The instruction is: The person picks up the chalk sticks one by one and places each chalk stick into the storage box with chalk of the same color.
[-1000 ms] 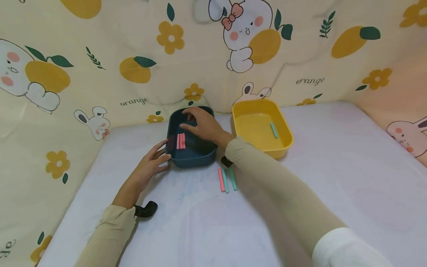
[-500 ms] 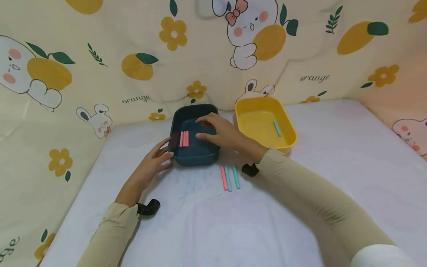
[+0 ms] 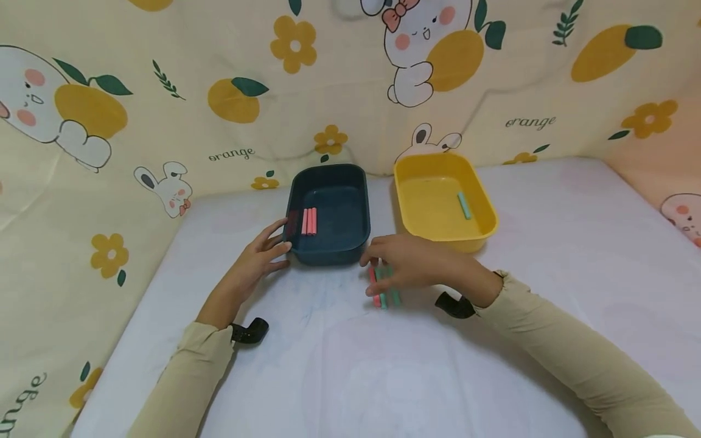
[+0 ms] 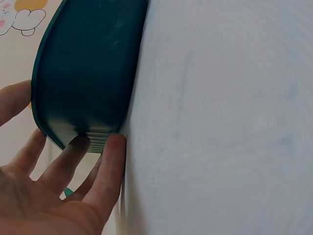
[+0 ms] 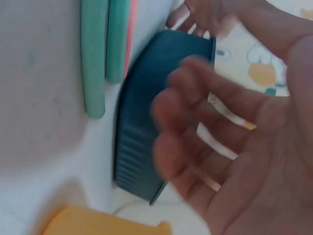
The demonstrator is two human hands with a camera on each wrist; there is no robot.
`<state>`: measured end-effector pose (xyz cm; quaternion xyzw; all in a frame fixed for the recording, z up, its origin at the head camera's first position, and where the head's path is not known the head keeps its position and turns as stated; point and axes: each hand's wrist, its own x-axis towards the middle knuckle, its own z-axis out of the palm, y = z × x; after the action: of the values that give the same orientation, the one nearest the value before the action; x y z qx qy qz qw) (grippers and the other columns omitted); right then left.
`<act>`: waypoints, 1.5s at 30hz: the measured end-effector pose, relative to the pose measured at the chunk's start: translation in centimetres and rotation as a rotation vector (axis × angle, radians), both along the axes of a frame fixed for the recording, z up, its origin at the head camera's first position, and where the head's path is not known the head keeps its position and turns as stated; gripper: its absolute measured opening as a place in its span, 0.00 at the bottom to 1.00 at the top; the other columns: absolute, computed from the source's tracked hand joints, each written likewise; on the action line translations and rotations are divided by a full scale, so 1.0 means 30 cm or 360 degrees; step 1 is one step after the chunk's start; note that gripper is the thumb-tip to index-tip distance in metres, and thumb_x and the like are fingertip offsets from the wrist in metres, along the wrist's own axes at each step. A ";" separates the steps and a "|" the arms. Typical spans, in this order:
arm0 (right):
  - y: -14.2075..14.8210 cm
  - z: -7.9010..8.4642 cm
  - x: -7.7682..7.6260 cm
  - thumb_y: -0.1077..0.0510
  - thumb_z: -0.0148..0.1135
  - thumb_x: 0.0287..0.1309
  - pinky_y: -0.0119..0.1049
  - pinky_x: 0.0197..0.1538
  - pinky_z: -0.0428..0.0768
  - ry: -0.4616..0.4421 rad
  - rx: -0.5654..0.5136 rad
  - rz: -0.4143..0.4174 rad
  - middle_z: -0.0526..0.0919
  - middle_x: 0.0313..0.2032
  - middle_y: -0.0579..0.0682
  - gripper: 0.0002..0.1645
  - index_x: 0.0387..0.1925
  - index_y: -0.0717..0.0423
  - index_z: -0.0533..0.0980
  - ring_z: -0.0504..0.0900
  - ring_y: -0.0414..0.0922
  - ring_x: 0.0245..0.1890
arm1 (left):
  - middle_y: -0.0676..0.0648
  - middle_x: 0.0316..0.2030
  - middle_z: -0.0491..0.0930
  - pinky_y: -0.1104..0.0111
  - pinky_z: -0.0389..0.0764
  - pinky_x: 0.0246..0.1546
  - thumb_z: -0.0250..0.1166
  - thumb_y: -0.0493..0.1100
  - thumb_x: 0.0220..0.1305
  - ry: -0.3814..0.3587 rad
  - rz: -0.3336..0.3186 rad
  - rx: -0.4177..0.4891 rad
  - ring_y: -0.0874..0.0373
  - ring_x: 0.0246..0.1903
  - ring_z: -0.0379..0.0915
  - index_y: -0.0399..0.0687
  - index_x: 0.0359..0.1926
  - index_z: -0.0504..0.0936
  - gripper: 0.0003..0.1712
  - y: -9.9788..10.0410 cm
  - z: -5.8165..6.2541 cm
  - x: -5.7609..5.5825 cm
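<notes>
Our right hand (image 3: 411, 261), fingers loosely bent and holding nothing, has moved from the blue box (image 3: 343, 226) to over three chalks (image 3: 383, 300) on the bench (image 3: 350, 371); our left hand (image 3: 249, 267), fingers spread, still touches the box's left side.

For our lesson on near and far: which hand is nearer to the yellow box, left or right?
Right. The right hand is by the near end of the yellow box; the left hand is farther off, touching the left side of the blue box.
</notes>
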<state>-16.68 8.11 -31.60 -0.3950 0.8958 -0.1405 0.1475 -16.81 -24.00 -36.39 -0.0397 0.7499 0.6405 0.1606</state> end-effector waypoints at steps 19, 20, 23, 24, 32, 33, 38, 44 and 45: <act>-0.007 -0.024 0.025 0.24 0.68 0.45 0.41 0.53 0.78 0.0268 0.0395 -0.0002 0.76 0.55 0.50 0.47 0.58 0.50 0.78 0.71 0.47 0.50 | 0.40 0.75 0.56 0.49 0.68 0.70 0.58 0.44 0.73 0.0017 0.0031 0.0024 0.44 0.71 0.60 0.67 0.77 0.54 0.37 0.007 -0.008 -0.005; -0.008 -0.024 0.026 0.24 0.69 0.45 0.41 0.53 0.78 0.0259 0.0406 -0.0006 0.76 0.55 0.50 0.47 0.59 0.50 0.78 0.71 0.47 0.50 | 0.39 0.75 0.56 0.49 0.68 0.70 0.58 0.45 0.73 0.0017 0.0033 0.0022 0.44 0.71 0.60 0.67 0.77 0.54 0.37 0.007 -0.009 -0.006; -0.014 -0.025 0.025 0.26 0.70 0.45 0.41 0.54 0.78 0.0234 0.0435 -0.0019 0.75 0.56 0.50 0.47 0.59 0.50 0.77 0.71 0.47 0.51 | 0.39 0.75 0.56 0.49 0.68 0.70 0.59 0.45 0.73 0.0014 0.0038 0.0018 0.44 0.71 0.60 0.67 0.77 0.54 0.38 0.007 -0.011 -0.007; -0.016 -0.026 0.025 0.26 0.70 0.46 0.41 0.55 0.78 0.0229 0.0442 -0.0018 0.75 0.57 0.51 0.47 0.60 0.51 0.77 0.71 0.47 0.51 | 0.38 0.75 0.57 0.49 0.68 0.70 0.59 0.45 0.73 0.0013 0.0037 0.0017 0.43 0.71 0.60 0.67 0.77 0.54 0.38 0.007 -0.012 -0.007; -0.022 -0.037 0.031 0.27 0.70 0.46 0.40 0.52 0.77 0.0264 0.0424 -0.0011 0.77 0.55 0.51 0.45 0.57 0.51 0.79 0.72 0.46 0.49 | 0.37 0.74 0.58 0.49 0.68 0.70 0.59 0.45 0.72 0.0019 0.0029 0.0011 0.44 0.71 0.61 0.66 0.77 0.54 0.38 0.007 -0.015 -0.003; -0.022 -0.038 0.031 0.27 0.71 0.46 0.40 0.52 0.77 0.0274 0.0413 -0.0006 0.77 0.54 0.51 0.45 0.57 0.52 0.79 0.72 0.46 0.49 | 0.38 0.74 0.59 0.49 0.69 0.70 0.59 0.45 0.72 0.0015 0.0035 0.0008 0.44 0.71 0.61 0.66 0.77 0.55 0.37 0.006 -0.014 -0.002; -0.018 -0.036 0.033 0.27 0.71 0.45 0.40 0.52 0.78 0.0304 0.0371 -0.0005 0.77 0.53 0.50 0.44 0.55 0.52 0.80 0.72 0.46 0.49 | 0.38 0.74 0.59 0.49 0.69 0.70 0.58 0.45 0.73 0.0016 0.0027 -0.0005 0.45 0.71 0.61 0.66 0.77 0.53 0.38 0.006 -0.011 0.002; -0.006 -0.011 0.036 0.27 0.72 0.44 0.43 0.52 0.80 0.0372 0.0318 0.0002 0.78 0.54 0.49 0.42 0.55 0.49 0.81 0.74 0.47 0.52 | 0.38 0.74 0.59 0.49 0.69 0.70 0.58 0.45 0.73 0.0011 0.0034 -0.0001 0.45 0.71 0.61 0.66 0.78 0.53 0.38 0.008 -0.006 -0.001; -0.005 -0.006 0.037 0.27 0.72 0.44 0.43 0.52 0.80 0.0374 0.0308 0.0003 0.79 0.54 0.49 0.42 0.55 0.49 0.81 0.74 0.47 0.52 | 0.38 0.74 0.59 0.49 0.69 0.70 0.58 0.45 0.73 0.0012 0.0034 0.0002 0.44 0.71 0.61 0.66 0.78 0.53 0.38 0.008 -0.005 -0.001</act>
<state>-15.56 7.95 -31.78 -0.3935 0.9159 -0.0060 0.0792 -16.84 -23.76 -36.55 -0.0453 0.7496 0.6428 0.1511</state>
